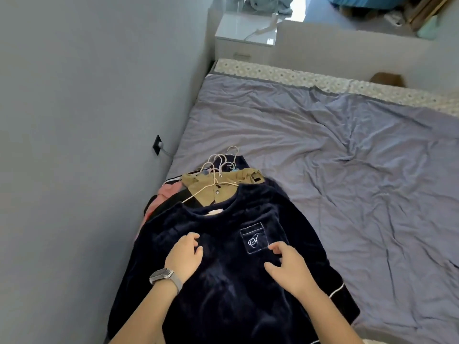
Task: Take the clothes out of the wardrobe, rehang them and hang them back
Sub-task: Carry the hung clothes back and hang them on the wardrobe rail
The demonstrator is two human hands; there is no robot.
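A dark navy velvet top [223, 289] with a white embroidered chest pocket lies face up on top of a pile of clothes at the bed's left edge. My left hand [185, 254], a watch on its wrist, rests on the top's chest with its fingers bent down onto the fabric. My right hand [286, 264] rests just below the pocket, fingers loosely bent on the cloth. Beyond the collar lie an olive shirt [211, 186] and several white wire hangers [218, 167]. Pink cloth [167, 192] shows at the pile's left.
The bed [347, 157] with its wrinkled grey-purple sheet stretches right and away. A grey wall [87, 120] with a socket and cable runs along the left. A white nightstand [246, 38] stands past the headboard.
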